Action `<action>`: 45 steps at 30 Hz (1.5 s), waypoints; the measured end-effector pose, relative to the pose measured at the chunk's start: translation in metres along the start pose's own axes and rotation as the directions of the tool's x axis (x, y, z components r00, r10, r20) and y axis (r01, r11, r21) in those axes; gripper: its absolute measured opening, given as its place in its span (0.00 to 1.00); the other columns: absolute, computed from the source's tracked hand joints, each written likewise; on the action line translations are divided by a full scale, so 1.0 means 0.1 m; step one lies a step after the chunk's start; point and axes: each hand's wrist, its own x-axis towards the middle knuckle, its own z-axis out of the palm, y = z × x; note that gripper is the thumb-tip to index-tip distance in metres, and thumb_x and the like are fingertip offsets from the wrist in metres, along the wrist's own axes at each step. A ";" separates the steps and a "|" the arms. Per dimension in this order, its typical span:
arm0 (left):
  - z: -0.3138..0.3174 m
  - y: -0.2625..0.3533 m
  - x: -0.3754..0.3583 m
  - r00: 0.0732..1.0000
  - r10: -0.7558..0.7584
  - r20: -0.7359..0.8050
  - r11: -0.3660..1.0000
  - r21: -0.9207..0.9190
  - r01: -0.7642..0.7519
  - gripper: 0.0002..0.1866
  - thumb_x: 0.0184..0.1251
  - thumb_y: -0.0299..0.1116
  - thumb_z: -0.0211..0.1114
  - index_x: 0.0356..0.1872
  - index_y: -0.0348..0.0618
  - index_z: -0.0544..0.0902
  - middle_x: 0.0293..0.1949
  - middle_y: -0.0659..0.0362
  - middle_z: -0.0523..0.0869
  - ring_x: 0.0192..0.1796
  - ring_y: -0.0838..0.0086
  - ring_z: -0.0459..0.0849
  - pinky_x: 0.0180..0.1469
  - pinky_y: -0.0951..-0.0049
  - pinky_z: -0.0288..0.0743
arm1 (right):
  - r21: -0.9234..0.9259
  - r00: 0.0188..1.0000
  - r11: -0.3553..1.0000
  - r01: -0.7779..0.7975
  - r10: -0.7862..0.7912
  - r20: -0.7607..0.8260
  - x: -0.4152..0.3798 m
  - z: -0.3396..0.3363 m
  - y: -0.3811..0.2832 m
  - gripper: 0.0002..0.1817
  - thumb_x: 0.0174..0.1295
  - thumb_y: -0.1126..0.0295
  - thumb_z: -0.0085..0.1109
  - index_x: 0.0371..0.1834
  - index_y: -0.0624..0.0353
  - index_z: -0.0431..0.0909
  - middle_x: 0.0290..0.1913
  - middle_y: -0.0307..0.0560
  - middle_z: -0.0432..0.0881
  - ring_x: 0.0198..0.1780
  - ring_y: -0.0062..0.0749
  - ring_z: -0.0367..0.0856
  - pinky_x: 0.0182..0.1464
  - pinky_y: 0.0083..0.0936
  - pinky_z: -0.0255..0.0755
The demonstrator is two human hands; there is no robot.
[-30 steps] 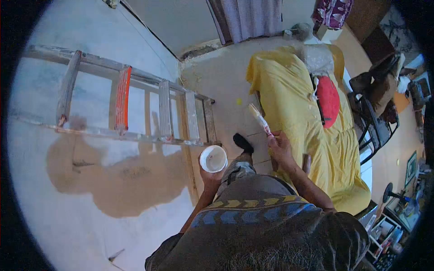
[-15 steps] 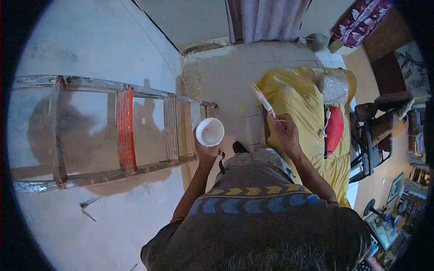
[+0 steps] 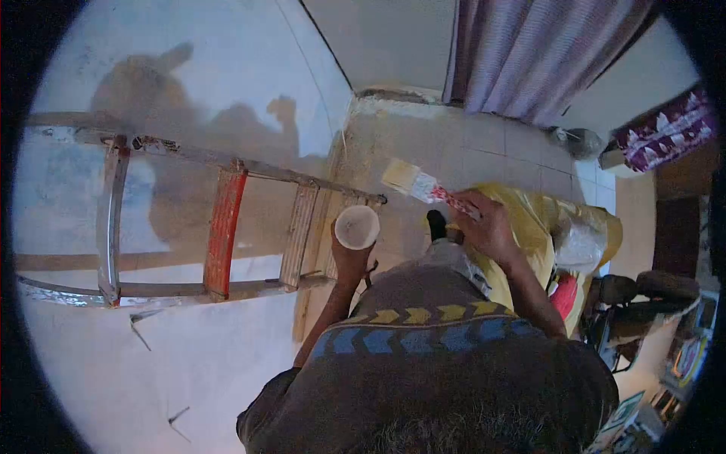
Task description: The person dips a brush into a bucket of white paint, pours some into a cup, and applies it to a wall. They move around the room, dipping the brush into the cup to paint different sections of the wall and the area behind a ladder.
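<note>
My left hand (image 3: 349, 261) holds a small white cup (image 3: 357, 227) from below, its open mouth facing up, close to the wall. My right hand (image 3: 488, 225) grips a paintbrush (image 3: 423, 185) by its red-and-white handle; the pale bristles point left and up, above and to the right of the cup. Both hands are raised in front of my chest. A paint-spattered metal ladder (image 3: 219, 227) with one orange rung leans along the wall (image 3: 189, 91) to the left of the cup. My shadow falls across the wall and the ladder.
A yellow sheet (image 3: 541, 227) covers furniture on the right, with a red object (image 3: 563, 295) lying on it. A striped curtain (image 3: 529, 53) hangs at the top. A black chair (image 3: 643, 303) and clutter stand at the far right. The tiled floor (image 3: 454, 151) lies far below.
The view has tilted up toward the curtain and the ladder has shifted in the picture. My right hand has swung the brush lower and leftward, nearer the cup. The cup stays held.
</note>
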 end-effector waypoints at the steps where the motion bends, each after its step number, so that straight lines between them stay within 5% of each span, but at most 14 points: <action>1: 0.05 0.03 0.07 1.000 -0.019 -0.001 0.998 -0.054 0.019 0.41 0.49 0.31 0.81 0.64 0.42 0.68 0.57 0.47 0.79 0.60 0.56 0.80 0.59 0.58 0.76 | -0.006 0.992 0.993 0.118 -0.118 0.048 0.20 -0.05 0.00 0.10 0.65 0.69 0.62 0.47 0.61 0.81 0.41 0.52 0.86 0.43 0.47 0.86 0.47 0.35 0.79; 3: 0.16 0.17 0.21 0.998 -0.057 -0.014 0.993 -0.102 0.055 0.40 0.51 0.31 0.81 0.65 0.41 0.68 0.59 0.47 0.78 0.61 0.57 0.79 0.60 0.57 0.75 | 0.007 0.965 0.971 0.237 -0.237 0.117 0.57 -0.18 0.00 0.09 0.64 0.70 0.63 0.45 0.60 0.82 0.40 0.50 0.86 0.42 0.48 0.86 0.45 0.36 0.79; 5: 0.23 0.46 0.35 0.995 -0.091 -0.034 0.996 -0.002 0.091 0.40 0.51 0.32 0.81 0.65 0.41 0.68 0.59 0.47 0.78 0.61 0.56 0.79 0.61 0.58 0.74 | -0.139 0.839 0.834 0.534 -0.502 0.209 0.90 -0.31 -0.03 0.11 0.60 0.70 0.66 0.46 0.55 0.85 0.33 0.48 0.83 0.36 0.44 0.83 0.39 0.36 0.77; 8: 0.44 0.58 0.54 0.993 -0.052 -0.103 0.997 0.052 0.057 0.40 0.48 0.30 0.82 0.63 0.42 0.69 0.56 0.48 0.81 0.60 0.55 0.81 0.59 0.59 0.75 | -0.079 0.745 0.765 0.639 -0.590 0.310 1.28 -0.48 -0.27 0.10 0.60 0.67 0.66 0.45 0.53 0.86 0.30 0.46 0.80 0.33 0.43 0.81 0.36 0.38 0.76; 14: 0.64 0.75 0.75 0.998 -0.023 -0.063 0.998 0.065 0.027 0.39 0.45 0.28 0.82 0.61 0.41 0.71 0.51 0.48 0.84 0.56 0.54 0.83 0.56 0.58 0.77 | -0.254 0.543 0.535 0.806 -0.498 0.676 1.73 -0.47 -0.59 0.08 0.60 0.66 0.62 0.39 0.55 0.85 0.32 0.48 0.81 0.35 0.43 0.83 0.38 0.41 0.78; 20: 0.61 0.80 0.89 0.997 0.060 0.045 0.997 0.037 -0.062 0.38 0.44 0.31 0.82 0.60 0.40 0.74 0.52 0.48 0.83 0.56 0.52 0.82 0.57 0.57 0.76 | -0.318 0.472 0.443 0.838 -0.297 0.830 1.80 0.04 -0.73 0.10 0.59 0.67 0.59 0.40 0.59 0.84 0.34 0.51 0.83 0.40 0.47 0.86 0.40 0.43 0.79; 25: 0.56 0.68 1.00 0.997 0.072 -0.035 0.996 0.056 -0.070 0.37 0.44 0.32 0.82 0.59 0.39 0.75 0.53 0.46 0.82 0.58 0.51 0.81 0.59 0.57 0.75 | -0.369 0.494 0.418 0.830 -0.242 0.835 1.87 0.30 -0.83 0.10 0.60 0.66 0.58 0.39 0.58 0.84 0.34 0.52 0.83 0.41 0.48 0.86 0.41 0.45 0.79; 27: 0.52 0.62 1.03 1.000 0.008 -0.006 0.998 -0.068 -0.008 0.37 0.44 0.32 0.82 0.59 0.39 0.75 0.52 0.46 0.82 0.57 0.50 0.81 0.59 0.57 0.75 | -0.391 0.509 0.416 0.821 -0.223 0.831 1.90 0.29 -0.88 0.11 0.60 0.65 0.59 0.39 0.58 0.84 0.34 0.52 0.83 0.40 0.48 0.86 0.42 0.45 0.79; 32: 0.49 0.43 1.21 0.995 0.032 -0.090 0.999 -0.033 -0.035 0.38 0.46 0.34 0.83 0.60 0.40 0.73 0.53 0.47 0.83 0.56 0.54 0.83 0.57 0.59 0.77 | -0.398 0.583 0.526 0.752 -0.247 0.774 2.08 0.36 -0.86 0.10 0.61 0.64 0.57 0.37 0.57 0.83 0.36 0.52 0.84 0.42 0.49 0.85 0.44 0.45 0.79; 37: 0.52 0.51 1.56 0.998 0.038 -0.039 0.994 0.099 -0.034 0.39 0.47 0.36 0.84 0.61 0.42 0.72 0.54 0.47 0.84 0.57 0.59 0.85 0.56 0.61 0.79 | -0.368 0.530 0.484 0.794 -0.253 0.810 2.47 0.50 -0.70 0.10 0.63 0.63 0.56 0.38 0.56 0.84 0.36 0.53 0.84 0.43 0.49 0.85 0.45 0.44 0.79; 39: 0.63 0.51 1.73 0.986 0.011 -0.169 1.000 0.014 -0.009 0.37 0.44 0.30 0.82 0.59 0.41 0.73 0.50 0.48 0.83 0.54 0.51 0.83 0.55 0.57 0.77 | -0.357 0.521 0.483 0.799 -0.261 0.813 2.69 0.41 -0.71 0.11 0.63 0.63 0.56 0.39 0.56 0.84 0.37 0.53 0.84 0.43 0.49 0.85 0.45 0.44 0.79; 41: 0.68 0.56 1.90 0.975 -0.067 -0.210 0.998 -0.014 0.065 0.38 0.45 0.30 0.82 0.60 0.41 0.72 0.51 0.48 0.83 0.56 0.51 0.83 0.56 0.57 0.77 | -0.323 0.611 0.657 0.681 -0.267 0.745 2.97 0.26 -0.75 0.10 0.63 0.63 0.58 0.41 0.55 0.84 0.37 0.52 0.86 0.41 0.49 0.86 0.44 0.43 0.78; 45: 0.79 0.55 2.36 0.931 -0.159 -0.327 0.984 0.024 0.177 0.40 0.46 0.30 0.82 0.62 0.41 0.70 0.53 0.47 0.82 0.60 0.54 0.81 0.58 0.61 0.76 | -0.174 0.633 0.758 0.629 -0.369 0.680 3.56 0.26 -0.42 0.10 0.65 0.63 0.61 0.43 0.55 0.84 0.37 0.50 0.87 0.39 0.47 0.87 0.43 0.41 0.78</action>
